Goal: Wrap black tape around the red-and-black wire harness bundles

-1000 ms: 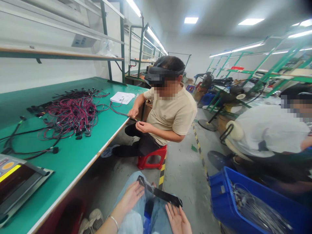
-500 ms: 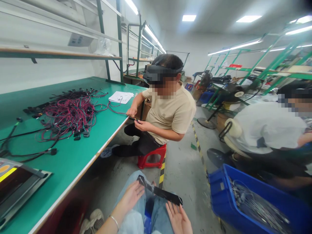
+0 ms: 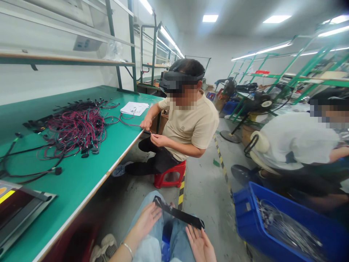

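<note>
Head view: the left hand (image 3: 148, 218) and right hand (image 3: 200, 242) are lying palm up, fingers loosely extended, neither closing around anything. The strap (image 3: 187, 217) is spanning them at the fingertips, its long axis running left to right, the right end slanting nearer the body. Each hand is seemingly touching its own end, neither sitting clearly nearer; how much weight they are bearing I cannot tell. Beneath the strap, jeans (image 3: 178, 240) are showing. Right of it, a tub (image 3: 241, 214) is holding wires (image 3: 289, 222); left, a bench (image 3: 89, 174) is carrying cables (image 3: 77, 127); beyond, a co-worker (image 3: 188, 127) is sitting.
</note>
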A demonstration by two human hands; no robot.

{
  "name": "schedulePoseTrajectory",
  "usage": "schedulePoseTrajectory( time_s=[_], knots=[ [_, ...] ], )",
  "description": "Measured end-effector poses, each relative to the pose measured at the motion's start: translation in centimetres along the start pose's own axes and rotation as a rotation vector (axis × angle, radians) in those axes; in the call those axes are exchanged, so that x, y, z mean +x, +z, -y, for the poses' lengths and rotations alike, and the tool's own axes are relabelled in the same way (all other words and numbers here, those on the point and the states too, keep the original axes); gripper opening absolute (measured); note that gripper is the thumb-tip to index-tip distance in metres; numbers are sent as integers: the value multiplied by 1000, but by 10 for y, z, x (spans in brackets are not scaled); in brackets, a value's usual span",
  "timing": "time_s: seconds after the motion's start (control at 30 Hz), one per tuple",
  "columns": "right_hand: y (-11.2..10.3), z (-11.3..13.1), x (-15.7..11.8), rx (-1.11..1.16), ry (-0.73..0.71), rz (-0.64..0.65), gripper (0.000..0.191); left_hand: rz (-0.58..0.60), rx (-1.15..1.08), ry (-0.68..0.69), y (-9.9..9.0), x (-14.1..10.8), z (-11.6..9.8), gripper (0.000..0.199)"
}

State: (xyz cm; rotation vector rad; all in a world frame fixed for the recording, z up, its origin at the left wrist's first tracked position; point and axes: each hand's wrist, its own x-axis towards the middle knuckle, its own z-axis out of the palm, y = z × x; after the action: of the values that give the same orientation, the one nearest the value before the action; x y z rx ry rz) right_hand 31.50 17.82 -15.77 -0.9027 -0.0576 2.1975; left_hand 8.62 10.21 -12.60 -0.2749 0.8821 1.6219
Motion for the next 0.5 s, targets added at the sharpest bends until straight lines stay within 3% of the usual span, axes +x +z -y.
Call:
schedulePoseTrajectory(
  time_s=[0.5],
  knots=[
    [1,0,0,78,44,-28,28,-4,5,-20,1,1,-1,15]
  ],
)
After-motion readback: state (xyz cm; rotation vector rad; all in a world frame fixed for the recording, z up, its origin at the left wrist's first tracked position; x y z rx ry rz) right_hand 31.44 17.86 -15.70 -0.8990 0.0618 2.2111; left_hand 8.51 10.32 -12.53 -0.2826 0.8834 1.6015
